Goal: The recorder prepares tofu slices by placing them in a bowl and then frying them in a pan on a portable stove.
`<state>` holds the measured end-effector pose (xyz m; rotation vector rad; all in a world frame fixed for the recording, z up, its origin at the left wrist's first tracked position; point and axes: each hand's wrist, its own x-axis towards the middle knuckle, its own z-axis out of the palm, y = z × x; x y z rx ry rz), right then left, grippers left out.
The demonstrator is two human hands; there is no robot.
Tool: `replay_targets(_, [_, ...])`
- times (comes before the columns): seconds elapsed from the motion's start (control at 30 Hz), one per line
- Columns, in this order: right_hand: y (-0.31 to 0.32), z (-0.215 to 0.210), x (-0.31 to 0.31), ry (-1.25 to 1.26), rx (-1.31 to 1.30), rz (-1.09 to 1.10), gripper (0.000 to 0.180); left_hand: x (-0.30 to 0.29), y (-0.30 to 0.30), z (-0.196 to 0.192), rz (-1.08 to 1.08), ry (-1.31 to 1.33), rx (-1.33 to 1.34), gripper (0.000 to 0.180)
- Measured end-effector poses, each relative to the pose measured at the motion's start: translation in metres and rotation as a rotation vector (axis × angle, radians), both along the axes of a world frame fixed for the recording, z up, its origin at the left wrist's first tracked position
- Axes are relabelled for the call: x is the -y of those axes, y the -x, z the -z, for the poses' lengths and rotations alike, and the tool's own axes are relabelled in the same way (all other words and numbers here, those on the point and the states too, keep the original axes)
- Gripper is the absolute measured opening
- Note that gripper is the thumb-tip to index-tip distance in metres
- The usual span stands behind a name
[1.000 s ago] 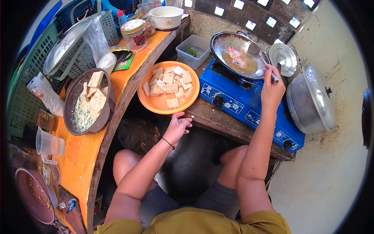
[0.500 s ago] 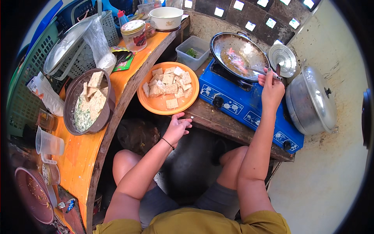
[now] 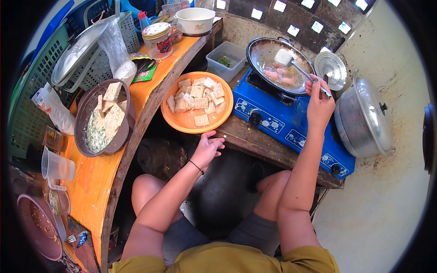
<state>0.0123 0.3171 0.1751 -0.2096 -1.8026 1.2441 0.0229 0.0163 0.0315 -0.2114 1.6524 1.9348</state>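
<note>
- While the right hand (image 3: 320,103) grips a spatula (image 3: 302,70), its blade is over pinkish food (image 3: 273,74) in the pan (image 3: 259,55) on the blue stove (image 3: 278,113);
- the left hand (image 3: 209,148), fingers half-curled, is just beside the orange plate (image 3: 182,123) of pale slices (image 3: 197,91).

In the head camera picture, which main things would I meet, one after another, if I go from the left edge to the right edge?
Purplish basin → brown bowl → orange plate → frying pan → right hand → lidded metal pot.
</note>
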Motion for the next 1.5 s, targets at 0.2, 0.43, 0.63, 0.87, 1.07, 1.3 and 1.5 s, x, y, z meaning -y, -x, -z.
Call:
replay_targets(0.2, [0.009,0.024,-0.022,-0.194,0.087,0.25,0.029,0.002,0.001,0.002,-0.003,-0.025,-0.001,0.053])
replay_targets(0.43, [0.013,0.03,-0.024,0.006,0.149,0.205,0.031,0.002,0.002,0.006,0.008,-0.035,-0.009,0.056])
replay_targets(0.63, [0.003,0.009,-0.004,0.02,0.178,0.145,0.037,0.001,0.001,0.006,0.002,-0.027,-0.002,0.055])
replay_targets(0.87, [-0.01,-0.011,0.008,-0.007,0.162,0.114,0.036,0.0,0.0,0.004,0.003,-0.004,-0.007,0.048])
replay_targets(1.07, [-0.011,-0.012,0.006,-0.056,0.086,0.1,0.032,-0.001,-0.001,0.001,0.005,0.002,-0.003,0.049])
replay_targets(1.3, [0.001,0.005,-0.004,-0.032,-0.009,0.094,0.027,0.001,0.0,0.002,0.009,-0.016,-0.008,0.053])
replay_targets(1.5, [0.006,0.022,-0.017,-0.149,0.137,0.256,0.027,0.003,0.001,0.004,0.009,-0.036,-0.002,0.056])
